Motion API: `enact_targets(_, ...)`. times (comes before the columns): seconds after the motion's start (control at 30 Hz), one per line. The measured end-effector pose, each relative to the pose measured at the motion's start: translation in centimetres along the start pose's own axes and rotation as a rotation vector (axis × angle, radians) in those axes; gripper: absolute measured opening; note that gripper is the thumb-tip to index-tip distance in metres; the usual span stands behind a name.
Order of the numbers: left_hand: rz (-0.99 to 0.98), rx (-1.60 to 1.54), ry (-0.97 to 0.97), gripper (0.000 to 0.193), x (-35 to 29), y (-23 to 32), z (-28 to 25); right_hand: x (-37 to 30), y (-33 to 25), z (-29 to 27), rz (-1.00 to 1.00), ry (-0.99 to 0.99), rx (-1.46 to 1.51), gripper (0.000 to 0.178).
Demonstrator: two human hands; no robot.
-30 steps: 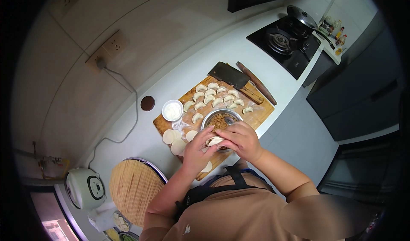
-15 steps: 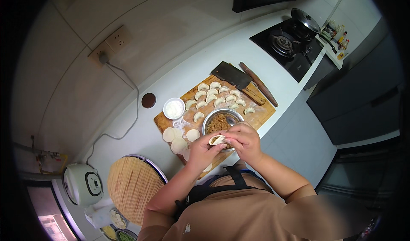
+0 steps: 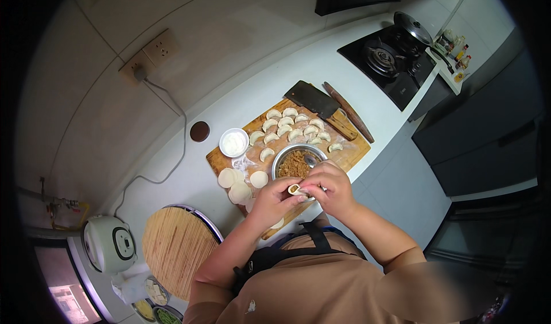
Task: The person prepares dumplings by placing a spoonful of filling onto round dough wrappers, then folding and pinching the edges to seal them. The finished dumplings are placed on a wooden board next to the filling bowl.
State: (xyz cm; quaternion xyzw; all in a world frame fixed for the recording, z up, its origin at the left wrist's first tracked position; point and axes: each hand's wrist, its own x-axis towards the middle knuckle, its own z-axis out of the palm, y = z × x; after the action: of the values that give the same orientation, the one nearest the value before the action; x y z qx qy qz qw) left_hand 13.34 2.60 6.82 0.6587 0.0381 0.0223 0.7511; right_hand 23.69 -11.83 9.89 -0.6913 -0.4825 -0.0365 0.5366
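Between my two hands is a partly folded dumpling [image 3: 295, 190], its brown filling showing at the open left end. My left hand [image 3: 274, 200] grips its left side with thumb and fingers. The fingertips of my right hand [image 3: 329, 188] pinch the wrapper's edge at the other end. Just beyond my hands stands a metal bowl [image 3: 275, 164] of brown minced filling, with a spoon [image 3: 311, 161] in it; my fingers hide its near rim. Round dough wrappers [image 3: 240, 193] lie left of the bowl. Several folded dumplings [image 3: 284, 130] sit in rows farther back on the wooden board [image 3: 359, 150].
A cleaver [image 3: 313, 99] and a wooden rolling pin [image 3: 348, 111] lie across the board's far right corner. A white bowl of flour [image 3: 233, 144] stands at its left. A round bamboo lid [image 3: 178, 252], a rice cooker [image 3: 108, 245] and a gas stove [image 3: 387, 60] are farther off.
My fingers have pinched more of the dumpling's edge together, and its opening looks smaller and rounder. Both hands remain in nearly the same place above the bowl's near side.
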Motion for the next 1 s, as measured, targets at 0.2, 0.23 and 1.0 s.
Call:
enact_targets(0.2,-0.040,-0.172,-0.029,0.031,-0.1,0.4,0.3,-0.2,-0.1,-0.4,-0.052,0.010,-0.075,0.022)
enact_targets(0.23,-0.026,-0.135,-0.028,0.030,0.0,0.2,0.2,0.0,-0.5,-0.5,-0.050,-0.003,-0.080,0.023)
enact_targets(1.0,-0.140,-0.088,-0.029,0.026,-0.1,-0.6,0.1,0.1,-0.7,-0.2,0.041,-0.056,-0.062,0.020)
